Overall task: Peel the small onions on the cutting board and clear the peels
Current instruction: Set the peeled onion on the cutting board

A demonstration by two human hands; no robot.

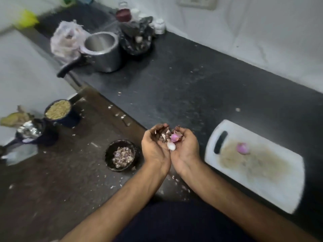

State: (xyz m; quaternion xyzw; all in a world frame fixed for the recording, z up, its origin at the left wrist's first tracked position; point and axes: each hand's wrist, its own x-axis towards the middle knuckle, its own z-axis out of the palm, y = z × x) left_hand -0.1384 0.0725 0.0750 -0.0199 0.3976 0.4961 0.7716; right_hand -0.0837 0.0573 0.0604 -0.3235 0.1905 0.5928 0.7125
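Onion peels (172,137) in cupped hands (170,147)

Cutting board (272,182): white plastic, slot handle at far-left end, lying flat and angled on dark counter; centre stained brownish. One small peeled onion (242,148), pink-purple, resting on board near handle end. Peels (172,138): papery pink, white and brown scraps, heaped loosely above counter edge, well left of board. Image blurred; finer detail not resolvable.

Matt metal pot (103,51), speckled stone counter (183,88)
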